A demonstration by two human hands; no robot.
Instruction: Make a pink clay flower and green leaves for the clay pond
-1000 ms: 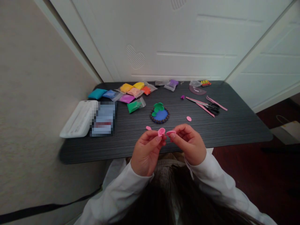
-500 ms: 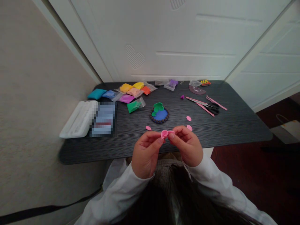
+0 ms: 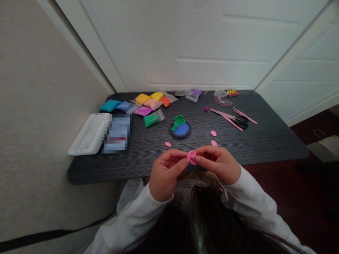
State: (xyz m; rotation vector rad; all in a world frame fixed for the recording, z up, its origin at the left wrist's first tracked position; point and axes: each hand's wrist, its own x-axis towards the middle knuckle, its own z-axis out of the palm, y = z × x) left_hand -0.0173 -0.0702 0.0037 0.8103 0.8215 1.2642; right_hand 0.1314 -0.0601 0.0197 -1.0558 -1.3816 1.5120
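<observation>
Left hand [image 3: 164,175], right hand [image 3: 222,165]: pinching a pink cupped clay piece [image 3: 192,158], likely preserving its curve.
Flat pink ovals [image 3: 213,133]: right, likely for reach.

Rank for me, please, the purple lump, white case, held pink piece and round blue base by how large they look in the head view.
1. White case
2. Round blue base
3. Held pink piece, partly covered
4. Purple lump, though greater distance may shrink it

No lettering, label or number is legible anywhere here.
</observation>
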